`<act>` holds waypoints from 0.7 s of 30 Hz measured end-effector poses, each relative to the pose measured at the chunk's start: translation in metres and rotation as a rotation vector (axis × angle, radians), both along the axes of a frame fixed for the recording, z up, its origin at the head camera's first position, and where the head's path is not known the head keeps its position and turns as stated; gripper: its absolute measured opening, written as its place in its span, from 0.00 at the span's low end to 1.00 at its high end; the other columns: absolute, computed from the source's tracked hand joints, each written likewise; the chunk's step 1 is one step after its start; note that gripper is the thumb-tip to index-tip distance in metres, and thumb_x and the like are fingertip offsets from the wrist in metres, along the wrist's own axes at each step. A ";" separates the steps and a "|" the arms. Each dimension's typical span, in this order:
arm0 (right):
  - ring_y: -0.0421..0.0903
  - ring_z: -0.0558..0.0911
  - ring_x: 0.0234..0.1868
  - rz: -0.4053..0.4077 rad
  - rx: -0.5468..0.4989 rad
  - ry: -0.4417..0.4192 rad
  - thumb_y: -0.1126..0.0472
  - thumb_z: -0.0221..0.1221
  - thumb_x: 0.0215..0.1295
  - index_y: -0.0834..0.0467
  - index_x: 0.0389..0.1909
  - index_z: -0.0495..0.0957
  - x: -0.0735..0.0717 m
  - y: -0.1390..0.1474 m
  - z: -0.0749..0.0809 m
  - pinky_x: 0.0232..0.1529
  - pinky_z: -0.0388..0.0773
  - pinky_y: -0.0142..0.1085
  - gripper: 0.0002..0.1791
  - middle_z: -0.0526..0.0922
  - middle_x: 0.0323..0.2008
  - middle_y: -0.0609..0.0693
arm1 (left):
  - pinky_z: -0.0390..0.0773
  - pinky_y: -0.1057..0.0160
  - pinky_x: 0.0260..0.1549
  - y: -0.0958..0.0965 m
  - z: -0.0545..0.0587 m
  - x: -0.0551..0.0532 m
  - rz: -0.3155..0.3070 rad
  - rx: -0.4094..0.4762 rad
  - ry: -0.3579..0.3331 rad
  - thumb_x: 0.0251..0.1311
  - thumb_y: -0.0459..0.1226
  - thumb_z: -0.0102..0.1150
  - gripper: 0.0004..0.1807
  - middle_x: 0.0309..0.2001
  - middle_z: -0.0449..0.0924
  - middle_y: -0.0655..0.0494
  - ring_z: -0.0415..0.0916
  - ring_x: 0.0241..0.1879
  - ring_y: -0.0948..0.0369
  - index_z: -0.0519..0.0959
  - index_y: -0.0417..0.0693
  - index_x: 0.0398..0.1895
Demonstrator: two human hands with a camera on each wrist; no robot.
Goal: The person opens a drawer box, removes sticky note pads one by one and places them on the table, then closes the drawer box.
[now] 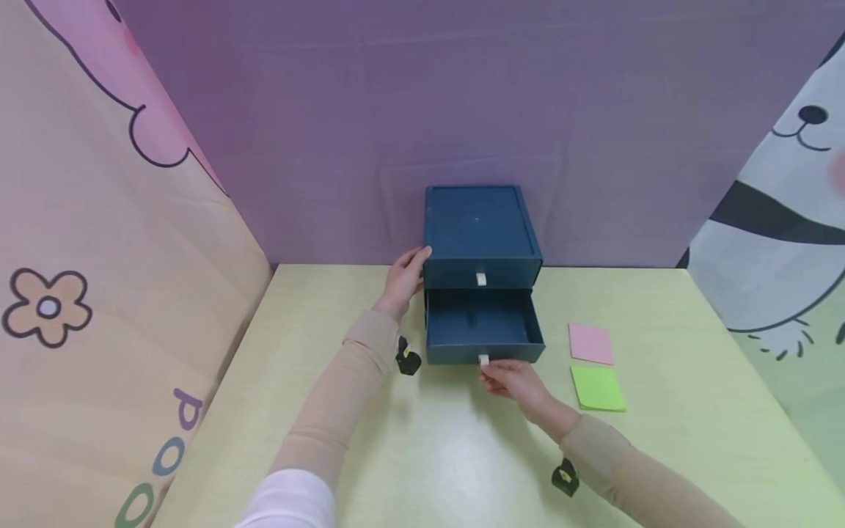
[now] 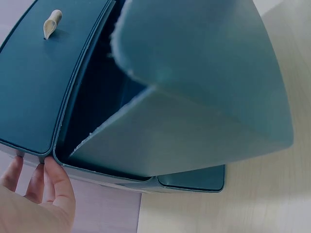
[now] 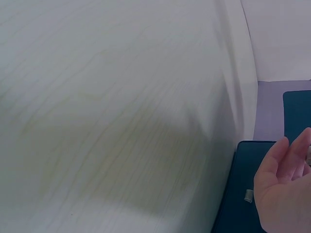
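Right hand (image 1: 518, 383) pinching the knob (image 1: 485, 359) of the open drawer (image 1: 455, 355), left hand (image 1: 403, 280) resting uncurled against the cabinet (image 1: 482, 224) near the bench (image 1: 330, 293)'s back edge, I judge drawer-sliding the current step, calling next for straight travel.

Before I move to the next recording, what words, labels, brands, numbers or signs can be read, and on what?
"ood": on the left backdrop, slanted, running to the head view's bottom edge; anything before it is out of view.
Left black piece, right black piece: yellow marks too small to read.
Cabinet, pink note, green note: no text visible.
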State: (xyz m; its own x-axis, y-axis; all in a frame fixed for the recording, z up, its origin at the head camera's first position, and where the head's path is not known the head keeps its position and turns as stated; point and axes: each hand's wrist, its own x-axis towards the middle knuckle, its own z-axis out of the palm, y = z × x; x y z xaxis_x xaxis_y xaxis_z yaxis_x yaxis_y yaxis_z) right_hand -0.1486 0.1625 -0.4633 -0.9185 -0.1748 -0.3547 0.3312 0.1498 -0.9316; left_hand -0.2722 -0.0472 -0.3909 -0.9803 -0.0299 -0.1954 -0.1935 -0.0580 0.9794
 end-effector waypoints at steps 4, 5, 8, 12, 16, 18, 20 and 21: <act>0.37 0.80 0.30 0.001 0.001 0.002 0.64 0.53 0.68 0.80 0.51 0.71 -0.001 0.000 0.000 0.38 0.80 0.30 0.21 0.82 0.26 0.43 | 0.69 0.52 0.61 0.000 -0.001 0.000 0.001 -0.001 0.003 0.65 0.53 0.52 0.31 0.67 0.64 0.50 0.67 0.61 0.51 0.65 0.51 0.68; 0.38 0.80 0.30 -0.002 0.000 -0.001 0.64 0.53 0.68 0.80 0.51 0.71 -0.001 0.000 -0.001 0.38 0.80 0.30 0.20 0.82 0.26 0.43 | 0.69 0.52 0.61 0.000 -0.001 -0.001 0.003 -0.001 0.003 0.65 0.53 0.52 0.31 0.67 0.64 0.50 0.67 0.61 0.51 0.65 0.51 0.68; 0.38 0.80 0.31 -0.001 0.002 0.002 0.64 0.53 0.68 0.80 0.51 0.71 -0.003 0.000 -0.002 0.39 0.80 0.30 0.21 0.82 0.27 0.44 | 0.69 0.52 0.61 0.000 -0.002 -0.001 0.005 0.002 0.002 0.65 0.52 0.52 0.31 0.67 0.64 0.51 0.67 0.61 0.51 0.65 0.51 0.68; 0.39 0.80 0.32 -0.006 0.004 0.004 0.64 0.54 0.68 0.79 0.51 0.71 -0.004 -0.001 -0.004 0.39 0.80 0.31 0.21 0.83 0.30 0.48 | 0.69 0.52 0.61 0.000 -0.002 -0.001 0.006 0.002 0.001 0.65 0.53 0.52 0.31 0.67 0.64 0.51 0.67 0.61 0.51 0.65 0.51 0.68; 0.39 0.80 0.31 -0.015 -0.001 0.002 0.64 0.54 0.68 0.79 0.51 0.71 -0.006 -0.001 -0.005 0.39 0.80 0.31 0.21 0.83 0.30 0.49 | 0.69 0.52 0.61 0.000 -0.003 -0.002 0.008 0.003 -0.001 0.64 0.53 0.52 0.31 0.66 0.65 0.51 0.67 0.61 0.51 0.65 0.51 0.68; 0.38 0.80 0.31 -0.016 -0.009 0.006 0.64 0.53 0.68 0.80 0.51 0.70 -0.007 -0.001 -0.004 0.38 0.80 0.30 0.21 0.83 0.29 0.48 | 0.69 0.52 0.61 0.000 -0.004 -0.002 0.010 0.000 -0.001 0.64 0.53 0.52 0.32 0.66 0.65 0.51 0.67 0.61 0.51 0.65 0.51 0.68; 0.38 0.79 0.30 -0.021 -0.019 0.010 0.64 0.53 0.68 0.80 0.52 0.70 -0.008 -0.002 -0.004 0.37 0.79 0.29 0.22 0.82 0.28 0.47 | 0.69 0.52 0.60 0.000 -0.004 -0.003 0.012 -0.001 0.000 0.64 0.53 0.53 0.32 0.66 0.65 0.50 0.67 0.60 0.51 0.66 0.51 0.68; 0.38 0.79 0.30 -0.024 -0.023 0.010 0.64 0.53 0.68 0.80 0.51 0.70 -0.008 -0.002 -0.003 0.37 0.79 0.29 0.21 0.82 0.28 0.46 | 0.70 0.52 0.60 0.000 -0.003 -0.003 0.011 -0.001 0.002 0.64 0.53 0.53 0.32 0.66 0.65 0.50 0.67 0.60 0.51 0.66 0.51 0.68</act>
State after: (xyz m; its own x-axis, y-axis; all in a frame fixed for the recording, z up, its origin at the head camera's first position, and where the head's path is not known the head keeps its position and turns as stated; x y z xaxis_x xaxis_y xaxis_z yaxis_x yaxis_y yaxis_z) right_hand -0.1571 0.1606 -0.4667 -0.9261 -0.1608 -0.3413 0.3248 0.1204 -0.9381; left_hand -0.2747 -0.0470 -0.3943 -0.9802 -0.0411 -0.1935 -0.1910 -0.0587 0.9798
